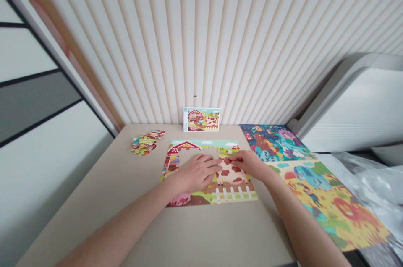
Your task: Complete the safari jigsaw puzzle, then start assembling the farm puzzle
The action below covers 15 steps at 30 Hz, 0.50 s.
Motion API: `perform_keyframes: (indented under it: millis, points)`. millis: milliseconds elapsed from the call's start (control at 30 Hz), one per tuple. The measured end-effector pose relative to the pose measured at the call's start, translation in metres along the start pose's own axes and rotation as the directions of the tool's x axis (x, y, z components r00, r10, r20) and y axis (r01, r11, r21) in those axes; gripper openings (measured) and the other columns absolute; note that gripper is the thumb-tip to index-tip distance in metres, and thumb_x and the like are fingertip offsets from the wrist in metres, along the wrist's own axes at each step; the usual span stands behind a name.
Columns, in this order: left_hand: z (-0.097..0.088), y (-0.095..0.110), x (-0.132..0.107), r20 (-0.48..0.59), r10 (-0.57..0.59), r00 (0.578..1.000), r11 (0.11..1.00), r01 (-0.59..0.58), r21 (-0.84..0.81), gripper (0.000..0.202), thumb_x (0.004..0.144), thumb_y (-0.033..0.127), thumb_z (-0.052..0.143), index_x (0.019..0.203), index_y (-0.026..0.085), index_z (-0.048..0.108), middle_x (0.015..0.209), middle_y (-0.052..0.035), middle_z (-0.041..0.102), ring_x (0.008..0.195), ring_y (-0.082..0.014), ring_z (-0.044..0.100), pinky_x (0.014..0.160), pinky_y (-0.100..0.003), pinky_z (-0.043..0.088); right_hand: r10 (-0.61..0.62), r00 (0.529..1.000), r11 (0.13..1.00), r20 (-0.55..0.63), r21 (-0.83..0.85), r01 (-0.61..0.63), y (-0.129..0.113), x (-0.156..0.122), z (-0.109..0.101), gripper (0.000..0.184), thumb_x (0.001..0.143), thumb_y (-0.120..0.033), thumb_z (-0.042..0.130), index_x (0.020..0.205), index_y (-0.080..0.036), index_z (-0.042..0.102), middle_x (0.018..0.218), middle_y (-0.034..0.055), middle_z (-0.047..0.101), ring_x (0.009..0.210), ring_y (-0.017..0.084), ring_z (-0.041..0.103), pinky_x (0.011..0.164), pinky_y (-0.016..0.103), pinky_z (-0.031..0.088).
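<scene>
A farm jigsaw puzzle [220,193] with a red barn, a spotted cow and a white fence lies on the beige table [103,200]. My left hand [197,171] rests flat on the puzzle's middle, fingers stretched out to the right. My right hand [247,162] sits just right of it on the cow picture, fingertips pinched together on a puzzle piece [227,160]. A gap of bare table shows in the puzzle above my left hand. A pile of loose pieces [147,142] lies at the back left.
A small reference picture card [202,119] leans against the ribbed wall behind the puzzle. A long finished colourful animal puzzle [315,183] lies to the right. Beyond it is a white box-like machine [355,107] and clear plastic wrap [374,183].
</scene>
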<state>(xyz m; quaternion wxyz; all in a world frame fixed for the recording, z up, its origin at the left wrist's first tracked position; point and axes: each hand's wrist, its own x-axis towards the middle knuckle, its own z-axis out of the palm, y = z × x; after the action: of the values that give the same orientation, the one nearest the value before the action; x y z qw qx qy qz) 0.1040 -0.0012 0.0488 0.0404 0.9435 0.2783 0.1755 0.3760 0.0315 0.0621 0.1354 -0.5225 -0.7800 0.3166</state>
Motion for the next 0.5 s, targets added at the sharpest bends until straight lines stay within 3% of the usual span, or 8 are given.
perform_keyframes:
  millis: [300,500]
  points:
    - [0.0008,-0.0001,0.0083,-0.001,-0.006,1.000,1.000,0.006,-0.014,0.034,0.101,0.030,0.044,0.131,0.027,0.060,0.138,-0.0031,0.060,0.122,-0.0215,0.054,0.107,-0.039,0.038,-0.074,0.994,0.997,0.078,0.004,0.074,0.0035,-0.0013,-0.0068,0.032,0.087,-0.028,0.061,0.116,-0.022,0.074,0.070,-0.0004,0.072,0.057,0.011,0.059,0.056,0.020,0.042]
    - [0.0014,-0.0016,0.0082,-0.009,0.002,1.000,1.000,-0.002,-0.010,0.035,0.102,0.029,0.042,0.130,0.026,0.061,0.144,-0.0057,0.055,0.132,-0.0229,0.049,0.113,-0.043,0.033,-0.138,0.987,0.975,0.078,-0.164,0.149,-0.0026,-0.0015,-0.0038,0.027,0.088,-0.025,0.060,0.110,-0.027,0.076,0.091,0.0023,0.075,0.081,0.016,0.066,0.073,0.023,0.044]
